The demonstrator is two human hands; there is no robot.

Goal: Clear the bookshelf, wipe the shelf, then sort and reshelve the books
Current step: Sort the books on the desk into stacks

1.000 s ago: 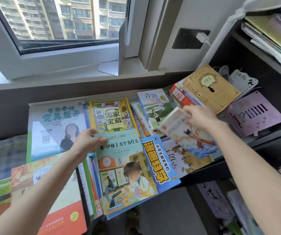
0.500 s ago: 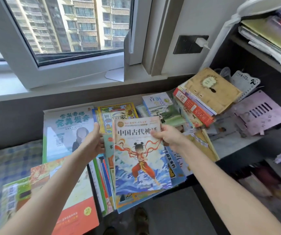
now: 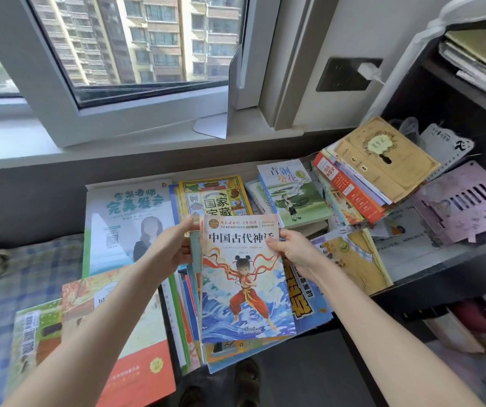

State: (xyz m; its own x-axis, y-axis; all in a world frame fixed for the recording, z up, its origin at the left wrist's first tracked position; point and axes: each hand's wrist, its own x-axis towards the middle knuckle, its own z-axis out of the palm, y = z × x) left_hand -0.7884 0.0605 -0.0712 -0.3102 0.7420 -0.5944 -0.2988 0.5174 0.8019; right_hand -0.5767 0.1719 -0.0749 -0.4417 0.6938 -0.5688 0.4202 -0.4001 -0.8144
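Glossy paper book cover [image 3: 244, 277], matt dark shelf [image 3: 441, 277], checked cloth [image 3: 7, 289]

Books [image 3: 293, 198] across a dark shelf [image 3: 429, 282]

1. The myth book [image 3: 244, 277], its cover showing a red-clad child on blue waves, sits face up over a fanned pile [image 3: 190, 312]; the right hand [image 3: 294, 251] pinches its right edge.
2. The left hand [image 3: 171, 251] grips the pile's upper left edge.
3. A tan-topped stack [image 3: 362, 183] leans tilted on the dark shelf [image 3: 441, 277].
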